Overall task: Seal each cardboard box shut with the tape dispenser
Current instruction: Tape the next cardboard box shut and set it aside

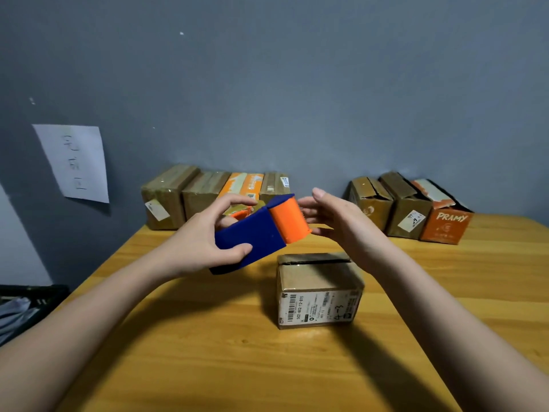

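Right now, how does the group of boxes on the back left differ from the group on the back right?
The left group of boxes has four, the right group of boxes three. The left group's tops lie flat and look glossy with tape; the right group's flaps stand ajar and torn. Both groups line the wall on the table, each including one orange box.

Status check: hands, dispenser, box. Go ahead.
Left hand grips tape dispenser, held above table. Right hand open beside its orange roller. Box below, top seam untaped. Nothing in the way.
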